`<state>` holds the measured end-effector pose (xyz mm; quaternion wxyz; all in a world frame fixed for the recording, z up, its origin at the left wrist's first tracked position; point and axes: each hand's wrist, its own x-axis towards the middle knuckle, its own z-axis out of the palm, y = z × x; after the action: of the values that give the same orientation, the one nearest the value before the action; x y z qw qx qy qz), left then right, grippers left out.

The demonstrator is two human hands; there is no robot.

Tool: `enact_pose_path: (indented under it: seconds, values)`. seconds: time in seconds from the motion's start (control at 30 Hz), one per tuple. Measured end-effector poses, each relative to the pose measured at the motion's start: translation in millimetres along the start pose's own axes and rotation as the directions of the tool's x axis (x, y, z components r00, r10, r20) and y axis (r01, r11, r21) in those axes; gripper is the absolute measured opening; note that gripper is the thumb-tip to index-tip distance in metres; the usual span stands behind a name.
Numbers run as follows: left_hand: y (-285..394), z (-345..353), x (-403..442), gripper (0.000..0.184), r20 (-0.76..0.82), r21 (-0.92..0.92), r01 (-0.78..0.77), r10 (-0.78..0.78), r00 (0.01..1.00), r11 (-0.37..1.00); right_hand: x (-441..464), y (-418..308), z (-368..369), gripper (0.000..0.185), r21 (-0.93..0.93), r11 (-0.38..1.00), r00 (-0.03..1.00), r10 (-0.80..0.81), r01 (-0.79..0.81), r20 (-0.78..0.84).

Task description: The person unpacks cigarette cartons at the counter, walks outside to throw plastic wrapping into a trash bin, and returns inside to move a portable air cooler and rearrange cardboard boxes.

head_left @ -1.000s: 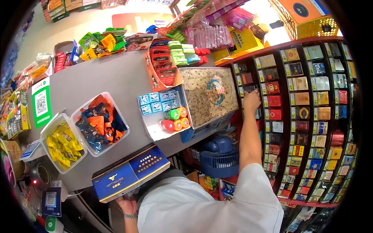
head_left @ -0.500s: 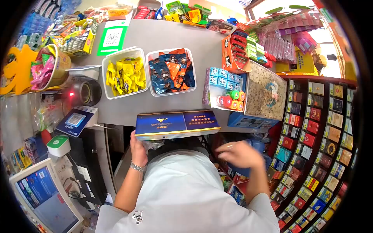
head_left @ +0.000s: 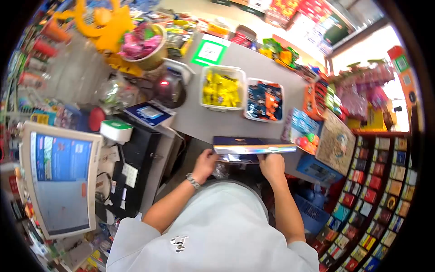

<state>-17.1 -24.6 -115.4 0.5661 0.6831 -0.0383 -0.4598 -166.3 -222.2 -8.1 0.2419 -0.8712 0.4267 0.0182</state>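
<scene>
A long dark blue cigarette carton (head_left: 253,148) is held at the near edge of the counter, its shiny silver side turned toward me. My left hand (head_left: 205,165), with a metal watch on the wrist, is closed at the carton's left end. My right hand (head_left: 273,167) grips the near side right of the middle, its fingers partly hidden by the carton. Just beyond stand a white tub of yellow packets (head_left: 222,90) and a white tub of blue and orange packets (head_left: 265,102).
Left are a monitor (head_left: 63,181), a black scanner (head_left: 170,88) with a red light, and a white-green box (head_left: 115,131). To the right, a display box (head_left: 335,143) sits near a rack of cigarette packs (head_left: 374,181). A blue basket (head_left: 310,213) is low at right.
My right hand has come in from the right and taken hold of the carton. The carton has tilted, showing its side instead of its printed top. My view has swung left.
</scene>
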Motion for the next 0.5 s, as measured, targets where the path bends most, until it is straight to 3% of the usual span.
enact_pose_path:
  seconds: [0.03, 0.07, 0.13, 0.2, 0.23, 0.27, 0.3, 0.33, 0.37, 0.4, 0.43, 0.47, 0.5]
  values:
    - [-0.5, 2.4, -1.8, 0.033, -0.009, 0.006, -0.017, 0.017, 1.0, 1.0, -4.0, -13.0, 2.8, 0.032, 0.002, 0.999, 0.997, 0.052, -0.052, 0.052]
    - [-2.2, 5.5, -5.1, 0.032, -0.01, 0.011, -0.028, 0.028, 1.0, 1.0, -9.3, -24.4, 8.5, 0.033, 0.043, 0.999, 0.999, 0.032, -0.032, 0.0]
    - [-3.2, 9.3, -7.8, 0.032, -0.003, 0.01, -0.018, 0.018, 1.0, 1.0, -9.6, -41.7, 12.9, 0.034, 0.08, 0.992, 0.994, -0.096, 0.1, -0.05]
    - [5.5, 8.5, -14.3, 0.033, 0.018, 0.007, 0.051, -0.051, 0.999, 0.999, 1.3, -25.8, 27.9, 0.035, -0.046, 0.978, 0.979, -0.203, 0.203, 0.007]
    - [6.1, 7.1, -15.8, 0.033, 0.017, 0.004, 0.058, -0.058, 0.998, 0.998, 2.6, -23.2, 28.8, 0.036, 0.015, 0.99, 0.988, -0.138, 0.137, 0.074]
    - [7.4, 6.1, -16.5, 0.033, 0.013, -0.055, 0.069, -0.069, 0.998, 0.996, -0.6, -19.4, 25.0, 0.032, 0.119, 0.961, 0.968, -0.25, 0.249, -0.004]
    - [9.5, 6.0, -15.3, 0.032, 0.009, -0.114, 0.075, -0.074, 0.997, 0.991, -4.5, -41.2, -3.4, 0.034, 0.227, 0.974, 0.985, -0.039, 0.0, 0.167]
    - [12.2, 4.6, -16.2, 0.032, 0.01, -0.117, 0.076, -0.075, 0.997, 0.99, -8.0, -58.4, -25.0, 0.037, 0.285, 0.922, 0.924, 0.154, -0.261, 0.35]
    - [15.4, 1.5, -17.7, 0.032, -0.003, -0.146, 0.074, -0.075, 0.997, 0.987, -13.5, -45.8, -19.3, 0.037, 0.281, 0.922, 0.924, 0.163, -0.268, 0.346]
    - [17.4, 1.7, -17.0, 0.032, -0.002, -0.175, 0.072, -0.074, 0.997, 0.982, -24.2, -20.6, -10.3, 0.043, 0.618, 0.716, 0.93, 0.125, -0.325, 0.345]
    - [3.8, -2.4, -10.1, 0.032, 0.008, -0.19, 0.012, -0.011, 1.0, 0.982, -36.4, 1.7, -13.4, 0.05, 0.854, 0.401, 0.943, 0.107, -0.332, 0.316]
    - [-13.8, -6.6, -3.1, 0.031, 0.037, -0.212, -0.036, 0.044, 0.998, 0.977, -43.1, 4.2, -24.6, 0.062, 0.944, -0.03, 0.944, 0.009, -0.33, 0.33]
    - [-21.9, -10.2, -0.5, 0.029, 0.065, -0.316, 0.046, -0.027, 0.998, 0.948, -49.4, 6.4, -41.2, 0.061, 0.91, -0.178, 0.925, -0.004, -0.374, 0.38]
